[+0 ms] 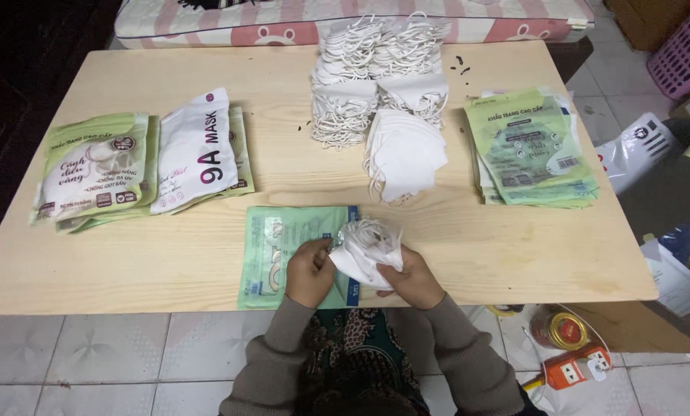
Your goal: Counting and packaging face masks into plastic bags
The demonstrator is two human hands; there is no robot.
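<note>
Both hands, left hand (308, 271) and right hand (408, 279), gripping folded white masks (364, 250) over green pouch (279, 254) at desk's (168, 262) near edge. Filled packets (141, 166) at left edge; loose mask pile (383, 92) and empty pouches (531, 148) remaining.

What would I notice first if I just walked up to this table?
Probably the big heap of white face masks at the table's far middle. Next, at the near edge, the left hand and right hand holding a small bundle of masks over a green pouch. Filled packets lie left, empty green ones right.
</note>
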